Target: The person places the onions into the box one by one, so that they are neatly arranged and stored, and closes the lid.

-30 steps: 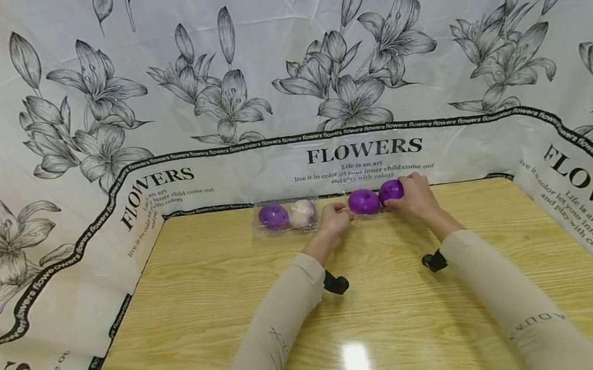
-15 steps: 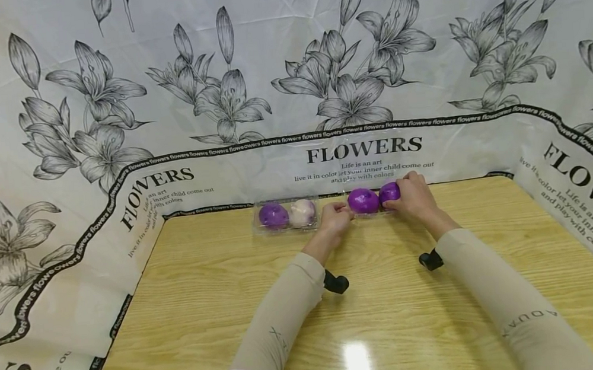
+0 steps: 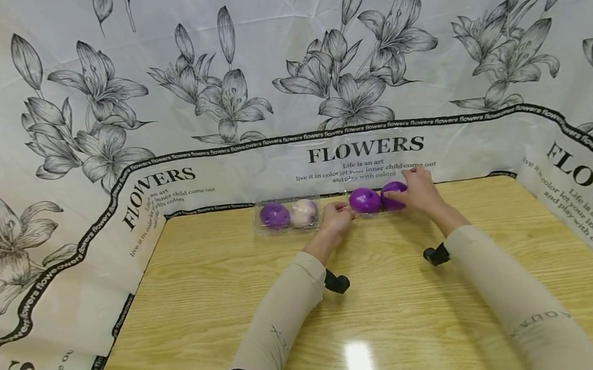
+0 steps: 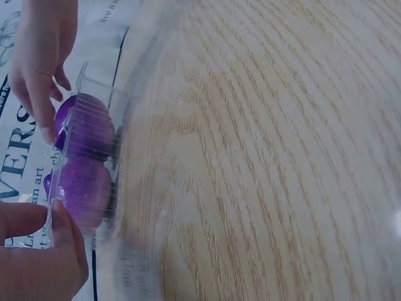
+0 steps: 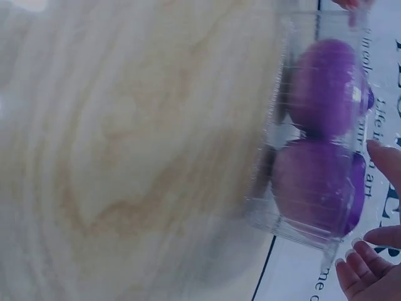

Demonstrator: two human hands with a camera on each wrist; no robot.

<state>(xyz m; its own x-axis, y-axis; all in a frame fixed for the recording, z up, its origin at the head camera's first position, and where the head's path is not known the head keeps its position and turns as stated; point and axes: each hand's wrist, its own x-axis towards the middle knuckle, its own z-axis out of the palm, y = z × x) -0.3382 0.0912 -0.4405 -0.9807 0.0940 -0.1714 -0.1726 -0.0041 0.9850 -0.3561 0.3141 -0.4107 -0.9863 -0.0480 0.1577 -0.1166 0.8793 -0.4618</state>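
In the head view, my left hand [image 3: 335, 222] pinches the near left edge of a clear plastic box [image 5: 263, 210] at the back of the table. Two glossy purple, rounded objects sit side by side inside it: the left one [image 3: 365, 200] and the right one [image 3: 394, 195]. Their exact kind I cannot tell; the left wrist view shows a small nub on one. My right hand [image 3: 422, 192] is beside the right object, thumb and fingers spread. In the right wrist view its fingertips [image 5: 368, 258] are apart from that object.
Left of my left hand stands a second clear plastic box [image 3: 261, 231] holding a purple rounded object [image 3: 275, 215] and a whitish one [image 3: 303, 213]. A flower-printed cloth [image 3: 252, 171] hangs right behind the wooden table [image 3: 384, 319].
My right hand has let go of the right purple object, spreading its fingers and moving slightly right. The object stays in the box. My left hand keeps its pinch on the edge.
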